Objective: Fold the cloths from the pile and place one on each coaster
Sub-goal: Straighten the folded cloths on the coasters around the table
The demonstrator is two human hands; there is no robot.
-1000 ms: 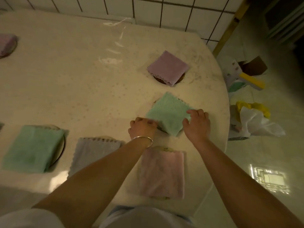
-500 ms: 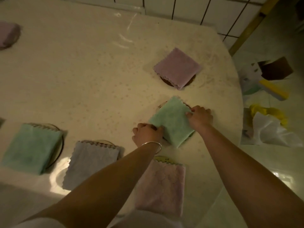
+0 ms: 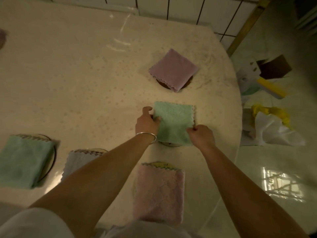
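Fingers of my left hand (image 3: 147,122) and right hand (image 3: 201,135) close on opposite edges of the folded green cloth (image 3: 173,123), which lies flat over a coaster (image 3: 169,144) near the table (image 3: 85,79) edge, between two pink cloths.

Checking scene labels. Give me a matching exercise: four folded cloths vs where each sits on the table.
Cloths:
1. mauve cloth
2. green cloth
3. pink cloth
4. grey cloth

Places:
A. partly under the left forearm
B. nearest the body
C. far, toward the tiled wall
D. between the left hand and right hand

Pairs: 1-C, 2-D, 3-B, 4-A
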